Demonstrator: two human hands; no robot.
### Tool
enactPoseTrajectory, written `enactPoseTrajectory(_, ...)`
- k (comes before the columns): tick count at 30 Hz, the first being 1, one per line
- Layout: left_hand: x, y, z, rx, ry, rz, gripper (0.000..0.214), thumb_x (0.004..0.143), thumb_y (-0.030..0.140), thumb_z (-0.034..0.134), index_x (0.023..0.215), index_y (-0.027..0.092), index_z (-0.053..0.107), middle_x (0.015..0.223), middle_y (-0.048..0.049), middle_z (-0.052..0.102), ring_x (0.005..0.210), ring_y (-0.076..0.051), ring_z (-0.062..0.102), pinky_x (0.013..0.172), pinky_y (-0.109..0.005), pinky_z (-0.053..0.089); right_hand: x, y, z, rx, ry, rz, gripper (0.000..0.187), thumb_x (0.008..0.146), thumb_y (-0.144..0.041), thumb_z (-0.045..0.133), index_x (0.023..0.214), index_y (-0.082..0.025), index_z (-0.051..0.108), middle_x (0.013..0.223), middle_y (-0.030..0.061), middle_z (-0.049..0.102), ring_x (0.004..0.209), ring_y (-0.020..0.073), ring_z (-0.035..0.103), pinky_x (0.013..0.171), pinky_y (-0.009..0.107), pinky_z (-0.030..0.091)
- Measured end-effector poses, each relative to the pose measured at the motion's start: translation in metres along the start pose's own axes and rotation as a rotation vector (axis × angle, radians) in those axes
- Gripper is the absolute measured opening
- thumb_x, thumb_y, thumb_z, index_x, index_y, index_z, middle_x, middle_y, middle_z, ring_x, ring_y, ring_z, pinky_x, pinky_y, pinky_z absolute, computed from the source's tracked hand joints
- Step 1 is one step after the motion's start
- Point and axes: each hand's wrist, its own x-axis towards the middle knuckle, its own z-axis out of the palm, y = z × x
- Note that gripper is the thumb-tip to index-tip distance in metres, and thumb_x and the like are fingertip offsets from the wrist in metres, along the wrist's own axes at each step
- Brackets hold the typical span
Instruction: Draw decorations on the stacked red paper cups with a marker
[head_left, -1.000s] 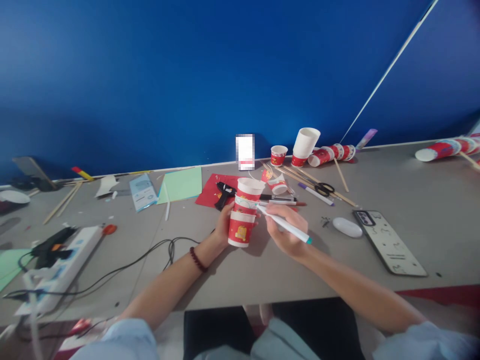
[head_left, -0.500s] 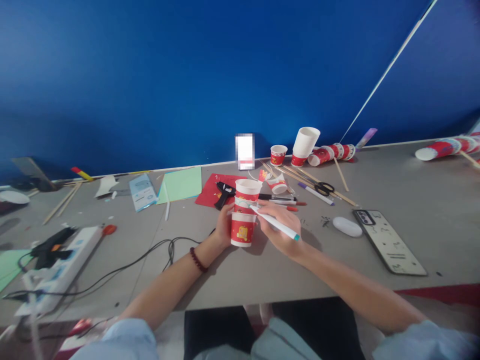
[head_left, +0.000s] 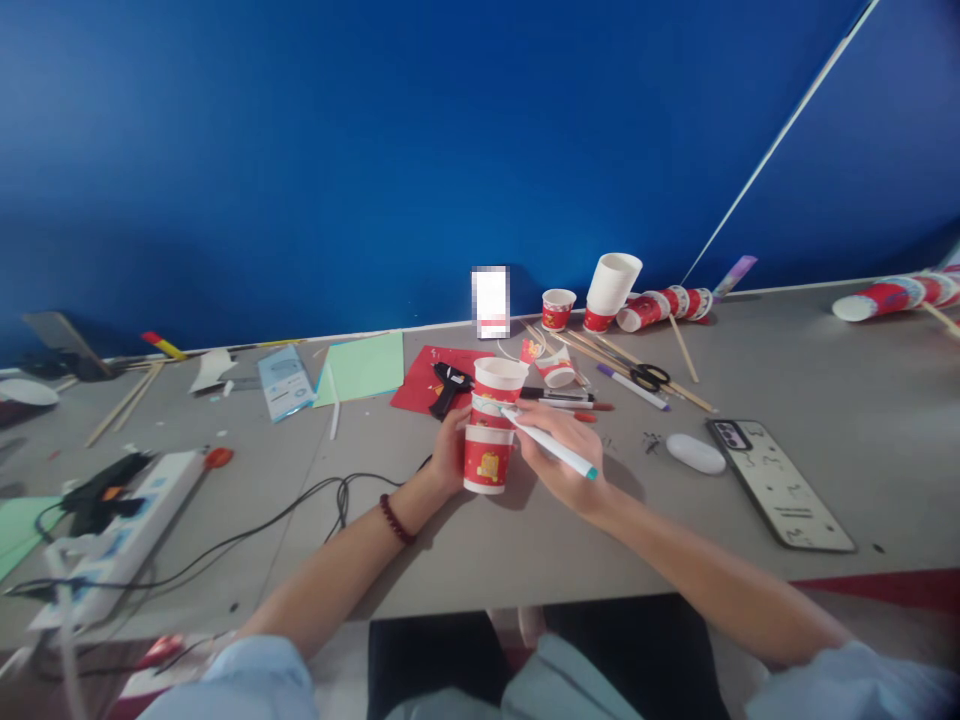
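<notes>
A stack of red and white paper cups (head_left: pixel 491 425) stands upright on the grey table (head_left: pixel 525 545). My left hand (head_left: pixel 448 450) is wrapped round the stack's left side. My right hand (head_left: pixel 566 450) grips a white marker with a teal end (head_left: pixel 551 448), whose tip touches the middle of the stack. A black glue gun (head_left: pixel 448 385) lies on red paper (head_left: pixel 417 390) just behind the cups.
Several pens (head_left: pixel 566 400), scissors (head_left: pixel 646 377), wooden sticks and more paper cups (head_left: pixel 611 290) lie behind. A phone (head_left: pixel 780 485) and a white oval case (head_left: pixel 695 453) sit to the right. A power strip (head_left: pixel 127 535) with cables and green paper (head_left: pixel 364 368) lie to the left.
My right hand with the marker has moved left, closer to the cup stack, and the pen now lies nearer the cups. My left hand keeps its hold.
</notes>
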Motion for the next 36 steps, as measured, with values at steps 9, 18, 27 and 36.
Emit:
enactPoseTrajectory(9,0.0022,-0.0010,-0.0073,-0.013,-0.045,-0.029,0.033,0.082,0.037,0.057,0.097,0.010,0.068,0.083,-0.0116,0.075,0.082,-0.028,0.072,0.083,-0.038,0.053,-0.0007,-0.0008,-0.0006,-0.003,0.023,0.021,0.021,0.084,-0.010,0.060,0.100,-0.024,0.065,0.099,0.0056,0.077,0.094,0.0206,0.074,0.085,0.036,0.062)
enactPoseTrajectory(18,0.0015,-0.0005,-0.0073,-0.017,-0.009,-0.027,0.034,0.081,0.037,0.057,0.098,0.009,0.068,0.084,-0.0119,0.075,0.082,-0.028,0.072,0.082,-0.038,0.053,-0.0009,-0.0014,-0.0016,0.000,0.021,0.027,0.023,0.083,-0.007,0.060,0.100,-0.023,0.063,0.099,0.0049,0.077,0.093,0.0200,0.074,0.083,0.034,0.062)
enactPoseTrajectory(27,-0.0002,0.0004,-0.0033,-0.021,-0.058,-0.035,0.033,0.082,0.037,0.056,0.094,0.009,0.069,0.080,-0.0110,0.075,0.074,-0.026,0.072,0.077,-0.036,0.054,-0.0007,-0.0016,-0.0023,-0.024,0.026,0.031,0.021,0.083,-0.010,0.060,0.098,-0.024,0.061,0.097,0.0047,0.077,0.086,0.0195,0.075,0.077,0.033,0.063)
enactPoseTrajectory(36,0.0003,-0.0001,-0.0044,-0.034,-0.049,-0.014,0.033,0.082,0.036,0.057,0.097,0.010,0.069,0.084,-0.0109,0.076,0.077,-0.025,0.072,0.074,-0.033,0.054,-0.0030,0.0010,-0.0009,0.000,0.030,0.045,0.018,0.083,-0.013,0.059,0.097,-0.024,0.062,0.101,0.0055,0.077,0.088,0.0203,0.075,0.079,0.034,0.062)
